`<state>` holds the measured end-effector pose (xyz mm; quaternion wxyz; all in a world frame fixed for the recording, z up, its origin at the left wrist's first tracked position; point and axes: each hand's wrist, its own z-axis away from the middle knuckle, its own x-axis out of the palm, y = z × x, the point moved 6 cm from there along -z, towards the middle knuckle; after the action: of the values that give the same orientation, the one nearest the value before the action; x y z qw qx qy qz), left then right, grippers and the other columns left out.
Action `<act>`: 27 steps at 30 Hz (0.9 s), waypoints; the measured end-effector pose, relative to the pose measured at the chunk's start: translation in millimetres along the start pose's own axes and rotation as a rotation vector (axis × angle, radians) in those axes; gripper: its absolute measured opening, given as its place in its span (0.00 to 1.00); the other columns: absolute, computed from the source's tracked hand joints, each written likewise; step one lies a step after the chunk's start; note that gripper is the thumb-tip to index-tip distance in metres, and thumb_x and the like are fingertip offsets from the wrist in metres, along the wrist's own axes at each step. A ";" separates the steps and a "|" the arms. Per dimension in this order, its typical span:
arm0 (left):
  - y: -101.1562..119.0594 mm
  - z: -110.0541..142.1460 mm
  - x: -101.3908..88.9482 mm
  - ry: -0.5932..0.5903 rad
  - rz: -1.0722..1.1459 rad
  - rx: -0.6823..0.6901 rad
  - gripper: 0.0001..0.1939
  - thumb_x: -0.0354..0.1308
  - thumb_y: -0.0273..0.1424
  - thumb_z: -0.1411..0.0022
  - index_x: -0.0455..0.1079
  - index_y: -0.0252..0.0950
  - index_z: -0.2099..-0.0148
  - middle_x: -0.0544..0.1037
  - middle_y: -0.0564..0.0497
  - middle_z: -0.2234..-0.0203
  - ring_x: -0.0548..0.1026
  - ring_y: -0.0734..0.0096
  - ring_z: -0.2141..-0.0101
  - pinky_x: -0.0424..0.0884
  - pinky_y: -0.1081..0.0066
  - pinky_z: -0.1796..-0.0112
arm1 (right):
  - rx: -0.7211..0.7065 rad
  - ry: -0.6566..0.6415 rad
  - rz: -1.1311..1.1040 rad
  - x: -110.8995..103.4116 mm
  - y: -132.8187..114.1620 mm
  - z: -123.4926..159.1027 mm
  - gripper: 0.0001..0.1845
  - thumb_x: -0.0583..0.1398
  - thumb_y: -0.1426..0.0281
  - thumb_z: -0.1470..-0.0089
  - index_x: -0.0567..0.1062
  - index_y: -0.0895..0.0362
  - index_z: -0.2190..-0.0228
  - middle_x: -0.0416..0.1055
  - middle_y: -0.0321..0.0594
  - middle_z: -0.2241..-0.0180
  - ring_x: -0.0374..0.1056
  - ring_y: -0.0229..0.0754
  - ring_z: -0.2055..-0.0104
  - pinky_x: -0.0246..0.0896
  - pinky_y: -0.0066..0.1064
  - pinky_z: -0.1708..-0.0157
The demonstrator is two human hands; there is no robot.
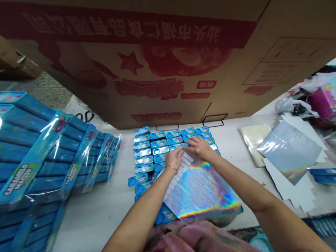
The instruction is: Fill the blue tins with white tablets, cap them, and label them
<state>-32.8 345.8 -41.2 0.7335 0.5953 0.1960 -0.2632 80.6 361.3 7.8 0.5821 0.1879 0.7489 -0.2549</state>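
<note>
A shiny holographic sticker sheet [204, 189] lies slantwise over rows of small blue boxes [143, 159]. Pale rectangles, apparently stickers or bare backing, line its left edge. My left hand [174, 159], with a bracelet at the wrist, is closed in a pinch at the sheet's far corner. Right beside it, my right hand [201, 148] reaches over the boxes with its fingers bent and close together. Its fingertips are at the box tops by the sheet's corner; anything small between them is too small to make out.
A large cardboard carton [157, 72] stands behind the boxes. Clear-wrapped display packs of blue boxes [46, 152] are stacked at left. On the white table [105, 217], at right, are another silvery sheet [290, 150], white paper, a wrapped pale stack [254, 142] and mixed bags.
</note>
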 end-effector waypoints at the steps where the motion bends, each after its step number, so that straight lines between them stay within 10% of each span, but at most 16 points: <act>1: -1.5 0.5 0.0 0.001 0.018 -0.014 0.11 0.48 0.32 0.46 0.71 0.36 0.69 0.75 0.50 0.74 0.70 0.71 0.71 0.61 0.71 0.67 | -0.053 0.021 0.079 -2.1 -5.9 3.7 0.15 0.50 0.73 0.45 0.69 0.53 0.56 0.68 0.43 0.58 0.60 0.42 0.57 0.55 0.36 0.60; 8: -3.4 11.8 0.6 -0.001 0.125 -0.058 0.11 0.49 0.32 0.48 0.71 0.34 0.72 0.74 0.52 0.78 0.69 0.73 0.73 0.62 0.74 0.72 | -0.161 0.117 0.249 -2.3 -22.6 33.3 0.18 0.49 0.76 0.45 0.64 0.57 0.52 0.60 0.42 0.48 0.53 0.46 0.48 0.53 0.39 0.53; 14: -0.4 24.4 -3.3 0.020 0.163 -0.047 0.11 0.50 0.33 0.50 0.70 0.34 0.76 0.72 0.54 0.81 0.68 0.73 0.76 0.61 0.74 0.73 | 0.023 0.153 0.087 -14.7 -33.8 40.5 0.13 0.49 0.70 0.44 0.70 0.56 0.60 0.65 0.43 0.53 0.59 0.41 0.54 0.58 0.34 0.57; 27: -9.3 54.4 -2.9 0.068 0.223 -0.073 0.10 0.50 0.33 0.49 0.70 0.35 0.74 0.73 0.53 0.79 0.69 0.72 0.74 0.62 0.73 0.71 | 0.006 -0.045 0.053 -13.2 -60.0 34.0 0.12 0.49 0.73 0.45 0.71 0.56 0.62 0.64 0.44 0.54 0.59 0.42 0.56 0.55 0.35 0.59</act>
<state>-42.2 291.7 -34.9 0.7724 0.5947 0.1629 -0.1523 75.7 293.1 23.8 0.6047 0.2036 0.7297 -0.2457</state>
